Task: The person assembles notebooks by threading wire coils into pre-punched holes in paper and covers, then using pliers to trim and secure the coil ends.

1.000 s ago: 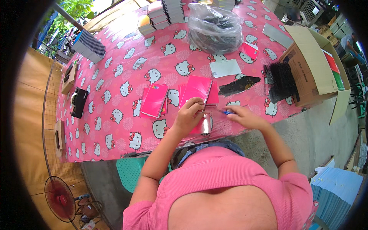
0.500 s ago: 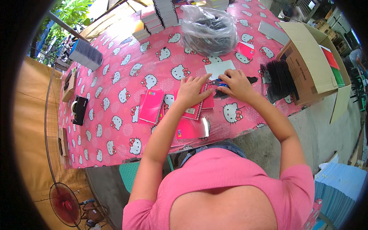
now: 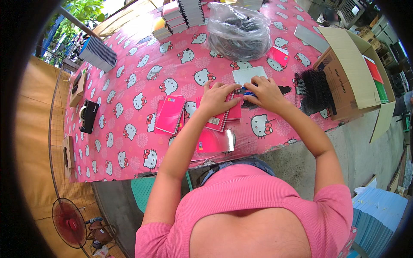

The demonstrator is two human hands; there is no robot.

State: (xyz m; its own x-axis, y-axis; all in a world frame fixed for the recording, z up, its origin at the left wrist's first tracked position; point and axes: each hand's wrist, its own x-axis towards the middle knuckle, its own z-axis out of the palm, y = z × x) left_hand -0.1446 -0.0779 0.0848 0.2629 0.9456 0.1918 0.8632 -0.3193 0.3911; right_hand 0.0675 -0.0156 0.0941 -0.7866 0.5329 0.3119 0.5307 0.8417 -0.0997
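Observation:
My left hand point(image 3: 217, 98) presses down on a pink spiral notebook point(image 3: 220, 121) lying on the pink cartoon-cat tablecloth point(image 3: 142, 86). Close beside it, my right hand point(image 3: 266, 92) grips a small blue object point(image 3: 248, 92) at the notebook's far right corner. The two hands nearly touch. A black spiral piece point(image 3: 282, 90) pokes out past my right hand. A second pile of pink notebooks point(image 3: 170, 114) lies to the left of my left hand. One loose pink cover point(image 3: 213, 141) rests at the table's near edge.
A white sheet point(image 3: 248, 73) lies just beyond my hands. Black binding coils point(image 3: 316, 88) sit beside an open cardboard box point(image 3: 350, 69) on the right. A plastic bag of coils point(image 3: 238, 30) and notebook stacks point(image 3: 180, 13) stand at the back. On the left are a black tape dispenser point(image 3: 88, 115) and a red floor fan point(image 3: 69, 221).
Both hands went from the table's near edge outward to the notebook in the middle and now sit closer together. The blue object stayed in my right hand.

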